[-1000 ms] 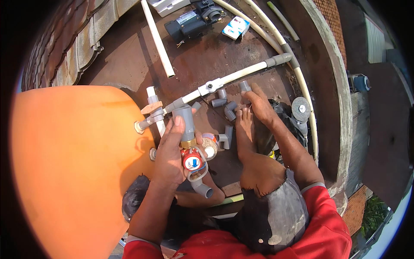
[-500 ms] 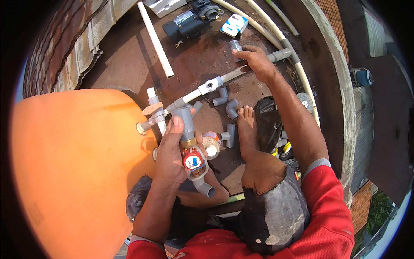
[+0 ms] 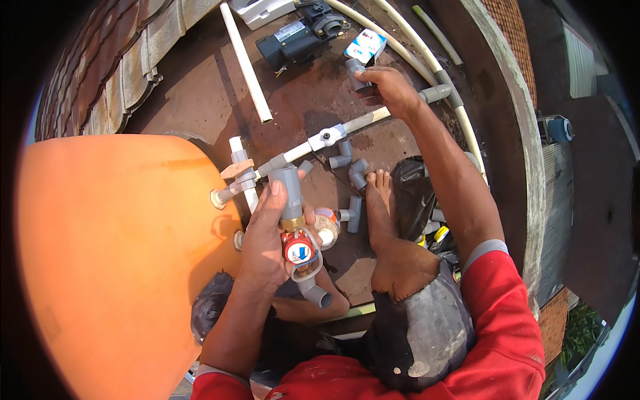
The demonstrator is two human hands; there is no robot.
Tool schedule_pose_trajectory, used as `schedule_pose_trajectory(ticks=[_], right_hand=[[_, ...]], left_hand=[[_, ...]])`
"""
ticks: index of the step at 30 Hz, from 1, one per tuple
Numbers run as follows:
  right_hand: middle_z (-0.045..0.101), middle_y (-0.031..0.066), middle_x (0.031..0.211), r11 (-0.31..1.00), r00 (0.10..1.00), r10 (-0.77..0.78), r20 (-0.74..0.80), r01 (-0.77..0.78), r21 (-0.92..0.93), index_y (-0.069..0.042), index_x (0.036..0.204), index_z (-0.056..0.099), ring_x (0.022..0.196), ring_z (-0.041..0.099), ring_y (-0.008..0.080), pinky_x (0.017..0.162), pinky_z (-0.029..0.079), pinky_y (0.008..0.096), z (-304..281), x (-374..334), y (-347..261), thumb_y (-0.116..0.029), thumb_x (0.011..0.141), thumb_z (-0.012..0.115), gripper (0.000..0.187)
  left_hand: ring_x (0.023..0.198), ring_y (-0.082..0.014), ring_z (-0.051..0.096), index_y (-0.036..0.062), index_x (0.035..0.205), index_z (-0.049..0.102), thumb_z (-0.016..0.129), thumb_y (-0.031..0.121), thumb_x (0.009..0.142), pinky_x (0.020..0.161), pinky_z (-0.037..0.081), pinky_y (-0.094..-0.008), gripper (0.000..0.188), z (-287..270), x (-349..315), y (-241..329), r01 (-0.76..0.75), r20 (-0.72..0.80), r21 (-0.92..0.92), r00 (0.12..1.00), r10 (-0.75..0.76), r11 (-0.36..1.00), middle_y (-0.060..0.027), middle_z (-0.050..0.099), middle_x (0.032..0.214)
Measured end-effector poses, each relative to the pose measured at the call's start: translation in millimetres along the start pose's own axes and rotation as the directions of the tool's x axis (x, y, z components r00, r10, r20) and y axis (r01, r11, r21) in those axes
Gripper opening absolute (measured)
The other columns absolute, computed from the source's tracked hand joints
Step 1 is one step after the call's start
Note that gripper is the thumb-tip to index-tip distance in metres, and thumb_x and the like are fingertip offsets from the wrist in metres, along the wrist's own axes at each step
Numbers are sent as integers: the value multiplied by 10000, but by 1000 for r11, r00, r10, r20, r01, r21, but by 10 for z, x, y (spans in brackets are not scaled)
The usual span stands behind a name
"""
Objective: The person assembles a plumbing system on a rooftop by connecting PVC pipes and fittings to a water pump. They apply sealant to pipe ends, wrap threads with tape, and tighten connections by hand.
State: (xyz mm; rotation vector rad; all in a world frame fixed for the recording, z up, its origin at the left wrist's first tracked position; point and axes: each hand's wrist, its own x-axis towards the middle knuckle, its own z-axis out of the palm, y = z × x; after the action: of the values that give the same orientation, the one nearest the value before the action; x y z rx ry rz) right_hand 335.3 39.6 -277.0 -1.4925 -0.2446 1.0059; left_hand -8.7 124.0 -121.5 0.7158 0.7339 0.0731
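Our right hand [image 3: 395, 91] pinches a gray fitting [image 3: 357, 73]. It lies ahead-right of the valve assembly [image 3: 292, 223] our left hand [image 3: 263, 243] clasps.

A flat reddish-brown floor [image 3: 183, 100], stained in patches, spreads to the right of the orange tank [image 3: 120, 253]. Beyond the tank and to its right lie a white pipe [image 3: 248, 63], a black pump [image 3: 288, 47] and a white-and-blue box [image 3: 367, 44]. Straight right of the tank lie grey elbows [image 3: 358, 175] and a grey tee [image 3: 355, 215]; farther from it, a bare foot [image 3: 380, 203] and black plastic [image 3: 410, 190].
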Motion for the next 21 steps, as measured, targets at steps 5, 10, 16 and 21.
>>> schedule_pose_trajectory(ticks=[5,10,16,21], right_hand=[[800,115,1114,999,999,39,6,-40,37,0,1268,698,920,775,173,813,605,325,13,63,-52,-309,1089,643,361],[805,181,1136,993,999,32,6,-32,117,40,1345,634,917,792,183,828,635,344,59,-6,-120,-265,1115,584,386],[778,255,1130,954,998,36,60,-52,294,43,1298,606,858,800,245,740,672,377,6,-3,-103,-239,1100,585,345],[781,262,1126,939,998,42,50,-56,338,70,1333,588,894,819,263,719,690,359,-8,-58,-39,-238,1130,527,374]], left_hand=[[654,-236,726,33,1547,482,522,476,1160,593,628,-330,590,-10,2,-6,6,-10,3,1000,-6,1000,-138,668,885],[651,-229,727,42,1540,490,516,480,1162,583,625,-330,579,-14,13,-17,17,-13,-10,1000,-17,1000,-129,673,886],[619,-239,734,49,1553,455,462,514,1172,521,635,-355,601,-57,37,-44,37,-19,32,999,-36,999,-130,685,914],[610,-237,730,45,1553,457,467,512,1170,513,629,-351,604,-52,22,-57,37,-28,32,999,-36,999,-128,685,906]])
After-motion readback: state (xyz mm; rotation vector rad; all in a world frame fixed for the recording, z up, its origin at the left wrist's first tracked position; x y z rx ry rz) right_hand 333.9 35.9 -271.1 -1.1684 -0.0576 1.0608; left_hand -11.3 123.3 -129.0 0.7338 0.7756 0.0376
